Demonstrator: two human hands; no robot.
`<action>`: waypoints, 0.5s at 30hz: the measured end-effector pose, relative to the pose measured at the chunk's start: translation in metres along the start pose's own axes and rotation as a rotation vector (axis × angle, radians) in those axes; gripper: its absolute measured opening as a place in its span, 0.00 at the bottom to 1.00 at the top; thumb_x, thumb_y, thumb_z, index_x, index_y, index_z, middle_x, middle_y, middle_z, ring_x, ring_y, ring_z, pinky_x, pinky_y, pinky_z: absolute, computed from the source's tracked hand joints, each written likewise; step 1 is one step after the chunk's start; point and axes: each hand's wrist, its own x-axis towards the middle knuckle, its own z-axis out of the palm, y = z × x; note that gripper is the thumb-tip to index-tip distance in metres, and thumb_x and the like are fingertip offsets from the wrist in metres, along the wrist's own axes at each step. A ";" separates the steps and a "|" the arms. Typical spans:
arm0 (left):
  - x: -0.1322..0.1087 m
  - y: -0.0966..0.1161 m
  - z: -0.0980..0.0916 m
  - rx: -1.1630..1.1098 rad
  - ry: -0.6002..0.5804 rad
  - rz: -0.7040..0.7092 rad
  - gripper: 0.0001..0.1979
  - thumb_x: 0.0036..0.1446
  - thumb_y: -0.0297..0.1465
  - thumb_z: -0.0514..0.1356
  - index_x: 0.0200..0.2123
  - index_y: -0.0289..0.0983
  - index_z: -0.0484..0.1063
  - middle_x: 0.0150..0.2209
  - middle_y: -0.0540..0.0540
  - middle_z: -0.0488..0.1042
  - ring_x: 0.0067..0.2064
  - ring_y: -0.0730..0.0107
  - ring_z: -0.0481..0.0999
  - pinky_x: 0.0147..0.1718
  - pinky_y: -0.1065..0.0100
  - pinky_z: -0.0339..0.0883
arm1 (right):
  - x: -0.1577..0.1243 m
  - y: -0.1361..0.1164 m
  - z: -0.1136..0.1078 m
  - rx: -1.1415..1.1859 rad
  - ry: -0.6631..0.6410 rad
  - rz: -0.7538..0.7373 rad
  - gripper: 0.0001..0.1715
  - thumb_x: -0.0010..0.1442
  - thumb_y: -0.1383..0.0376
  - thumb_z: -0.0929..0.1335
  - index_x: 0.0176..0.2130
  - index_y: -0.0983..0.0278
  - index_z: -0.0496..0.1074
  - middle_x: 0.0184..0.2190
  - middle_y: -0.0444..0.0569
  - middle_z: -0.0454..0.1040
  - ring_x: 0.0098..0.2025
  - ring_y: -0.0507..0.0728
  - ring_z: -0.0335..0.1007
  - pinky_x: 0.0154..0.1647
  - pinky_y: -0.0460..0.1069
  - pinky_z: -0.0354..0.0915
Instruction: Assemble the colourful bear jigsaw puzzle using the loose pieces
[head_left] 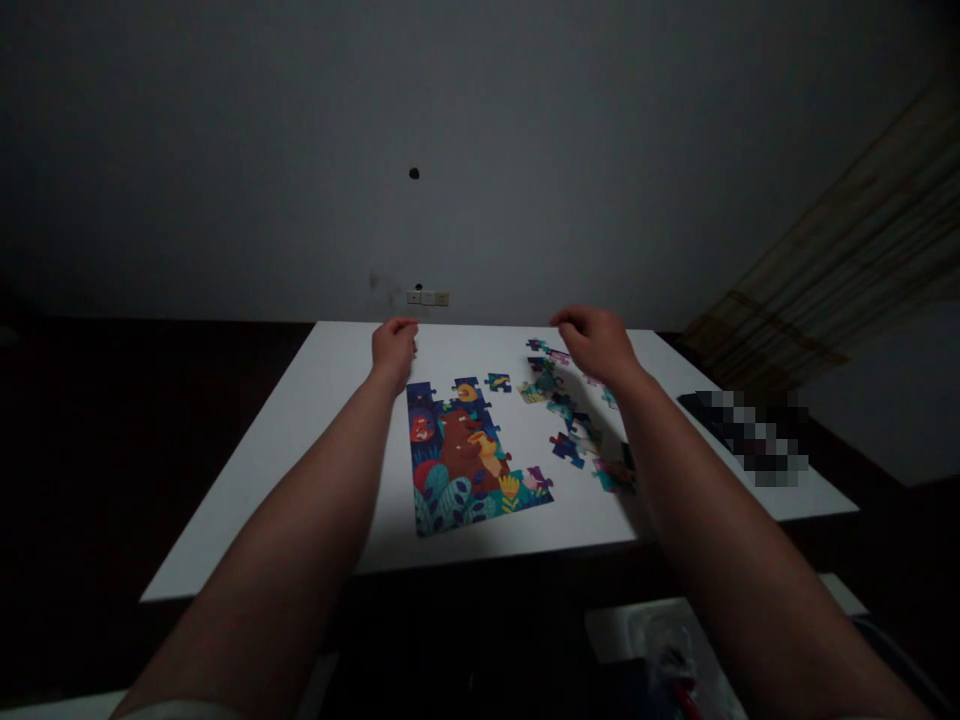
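Observation:
A partly joined jigsaw puzzle [461,460] with a brown bear picture lies flat on the white table [285,440]. Just beyond its upper left corner is my left hand [393,352], fingers curled in and nothing showing in them. My right hand [598,340] hovers above the far right of the table, its fingers bent together; whether they hold anything is hidden. Below and left of it spread several loose puzzle pieces [568,450], some partly covered by my right forearm. One separate piece [499,383] lies near the puzzle's upper right edge.
On the table's right side sits a dark object [705,410], partly blurred out. A grey wall with sockets [427,298] rises behind the table. Curtains [840,230] hang at the right. Under the near edge, a pale container [652,630] shows dimly.

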 end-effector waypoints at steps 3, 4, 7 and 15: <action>-0.001 0.001 -0.001 0.037 -0.001 0.023 0.08 0.55 0.30 0.75 0.36 0.42 0.80 0.31 0.52 0.76 0.30 0.68 0.72 0.33 0.67 0.64 | -0.007 0.050 0.006 -0.053 -0.049 0.124 0.21 0.78 0.68 0.69 0.55 0.61 0.94 0.42 0.57 0.93 0.44 0.66 0.89 0.53 0.57 0.75; -0.001 0.001 -0.002 0.054 -0.004 0.029 0.08 0.55 0.30 0.75 0.36 0.42 0.81 0.31 0.52 0.77 0.31 0.67 0.72 0.33 0.66 0.64 | -0.011 0.064 0.009 -0.045 -0.047 0.157 0.23 0.80 0.68 0.68 0.57 0.62 0.94 0.42 0.59 0.94 0.43 0.66 0.89 0.52 0.57 0.75; -0.002 0.000 -0.002 0.114 -0.018 0.046 0.08 0.54 0.29 0.76 0.36 0.43 0.82 0.32 0.50 0.78 0.33 0.65 0.73 0.34 0.66 0.64 | -0.023 0.092 0.018 0.000 -0.077 0.206 0.22 0.82 0.68 0.69 0.58 0.63 0.94 0.46 0.61 0.95 0.45 0.65 0.90 0.53 0.57 0.75; 0.001 -0.005 -0.006 0.288 -0.094 0.120 0.07 0.53 0.31 0.75 0.37 0.42 0.86 0.27 0.53 0.68 0.32 0.65 0.65 0.32 0.67 0.57 | -0.021 0.094 0.015 -0.047 -0.118 0.156 0.18 0.81 0.64 0.73 0.58 0.57 0.95 0.54 0.56 0.96 0.55 0.68 0.91 0.61 0.57 0.77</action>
